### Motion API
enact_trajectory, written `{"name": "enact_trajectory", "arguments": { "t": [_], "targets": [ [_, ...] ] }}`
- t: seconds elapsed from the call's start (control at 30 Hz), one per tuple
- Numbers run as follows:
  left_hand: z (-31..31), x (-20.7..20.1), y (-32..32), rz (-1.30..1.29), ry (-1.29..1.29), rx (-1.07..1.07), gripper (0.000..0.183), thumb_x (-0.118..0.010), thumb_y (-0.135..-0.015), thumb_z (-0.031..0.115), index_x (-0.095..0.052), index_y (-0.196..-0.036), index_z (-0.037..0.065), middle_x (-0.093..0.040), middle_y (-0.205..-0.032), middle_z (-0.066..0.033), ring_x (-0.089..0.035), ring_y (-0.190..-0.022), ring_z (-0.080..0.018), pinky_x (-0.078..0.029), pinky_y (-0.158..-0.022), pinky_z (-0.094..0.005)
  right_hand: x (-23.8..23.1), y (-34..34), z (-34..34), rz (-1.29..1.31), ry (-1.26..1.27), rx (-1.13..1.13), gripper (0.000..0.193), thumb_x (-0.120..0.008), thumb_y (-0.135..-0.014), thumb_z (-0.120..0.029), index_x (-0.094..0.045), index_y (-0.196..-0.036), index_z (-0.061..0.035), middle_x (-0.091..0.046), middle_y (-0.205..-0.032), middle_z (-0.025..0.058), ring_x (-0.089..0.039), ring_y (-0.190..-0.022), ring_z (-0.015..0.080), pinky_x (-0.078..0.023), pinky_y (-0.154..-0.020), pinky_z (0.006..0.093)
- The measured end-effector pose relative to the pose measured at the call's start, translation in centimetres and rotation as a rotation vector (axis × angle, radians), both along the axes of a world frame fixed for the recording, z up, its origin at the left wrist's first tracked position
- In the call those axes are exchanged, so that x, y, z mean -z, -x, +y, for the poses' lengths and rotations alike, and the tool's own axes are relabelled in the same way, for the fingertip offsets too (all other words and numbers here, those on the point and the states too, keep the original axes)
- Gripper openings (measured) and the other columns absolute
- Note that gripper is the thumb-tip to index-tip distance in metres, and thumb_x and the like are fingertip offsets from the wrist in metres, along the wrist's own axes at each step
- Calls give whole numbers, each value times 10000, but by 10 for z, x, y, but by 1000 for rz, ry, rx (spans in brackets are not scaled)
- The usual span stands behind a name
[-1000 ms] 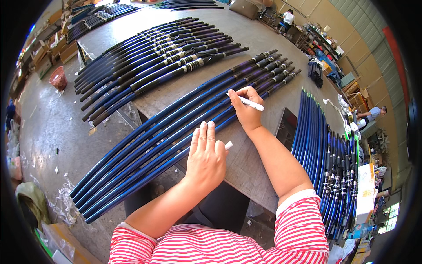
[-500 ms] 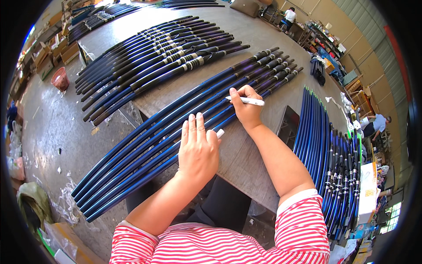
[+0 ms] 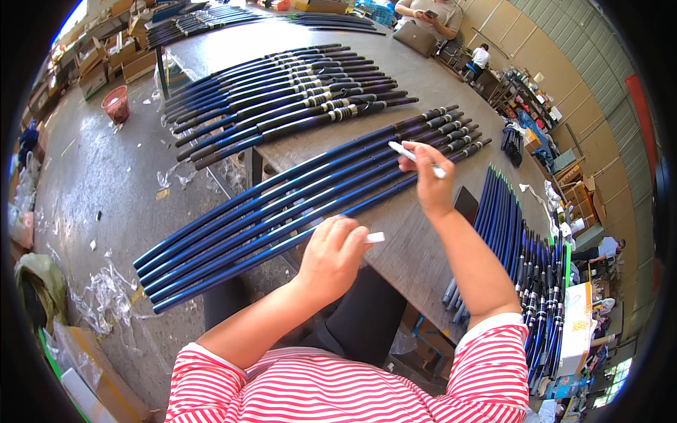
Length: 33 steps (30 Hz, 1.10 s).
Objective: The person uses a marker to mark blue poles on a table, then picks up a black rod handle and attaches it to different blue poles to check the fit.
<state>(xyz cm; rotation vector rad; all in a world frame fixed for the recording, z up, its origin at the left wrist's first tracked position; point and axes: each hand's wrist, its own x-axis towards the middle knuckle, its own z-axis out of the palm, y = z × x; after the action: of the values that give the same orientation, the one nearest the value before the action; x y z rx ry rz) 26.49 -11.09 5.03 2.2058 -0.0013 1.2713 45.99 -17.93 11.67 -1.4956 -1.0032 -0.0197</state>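
Several long blue fishing rods (image 3: 236,247) lie side by side in front of me, with their dark handle ends at the upper right and their other ends jutting past the table edge at lower left. My right hand (image 3: 431,185) grips a white marker pen (image 3: 405,151), its tip pointing up and left above the rods' right part. I cannot tell if the tip touches a rod. By the nearest rod, my left hand (image 3: 330,254) is curled closed. A small white cap (image 3: 376,237) sticks out beside its thumb.
More black-and-blue rods (image 3: 296,99) are laid out beyond, and another bundle (image 3: 539,282) sits at right beside a white box (image 3: 577,324). A dark flat object (image 3: 465,205) lies near my right forearm. A red bucket (image 3: 116,106) stands on the floor. A person (image 3: 431,20) is at the far table end.
My left hand has come off the rods, toward me, its flat fingers now curled. The right hand has shifted right, and the pen tilts more. The view has moved, showing the person at the far end.
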Motion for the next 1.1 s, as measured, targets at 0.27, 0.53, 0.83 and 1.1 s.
{"name": "enact_trajectory", "arguments": {
  "t": [0.27, 0.53, 0.83, 1.1],
  "targets": [
    [4, 22, 70, 45, 249, -10, 183, -623, -763, -6, -610, -941, 30, -540, -742, -92, -533, -641, -226, -429, -550, -285, -24, 113, -80, 132, 347, -327, 177, -684, -733, 13, -631, -902, 11, -651, -778, 73, -614, -703, 87, -483, -620, 195],
    [-3, 22, 90, 92, 238, 65, 210, -634, -751, -9, -618, -957, 33, -538, -749, -95, -541, -641, -217, -429, -537, -281, -16, 134, -91, -80, 446, -401, 135, -665, -733, 13, -651, -867, 23, -666, -797, 117, -645, -698, 148, -487, -623, 224],
    [-10, 13, 96, 144, 138, 142, 232, -640, -751, 7, -613, -980, 33, -518, -768, -100, -523, -644, -218, -430, -541, -293, -19, 137, -95, -359, 468, -451, 164, -670, -687, 26, -655, -849, -2, -659, -786, 114, -646, -692, 208, -500, -624, 267],
    [-12, 2, 100, 172, 56, 221, 224, -657, -731, 40, -596, -944, 6, -472, -692, -87, -481, -593, -224, -396, -500, -318, -22, 143, -94, -807, 531, -413, 238, -688, -687, -62, -612, -902, 5, -585, -683, 83, -580, -582, 219, -471, -521, 294]
  ]
}}
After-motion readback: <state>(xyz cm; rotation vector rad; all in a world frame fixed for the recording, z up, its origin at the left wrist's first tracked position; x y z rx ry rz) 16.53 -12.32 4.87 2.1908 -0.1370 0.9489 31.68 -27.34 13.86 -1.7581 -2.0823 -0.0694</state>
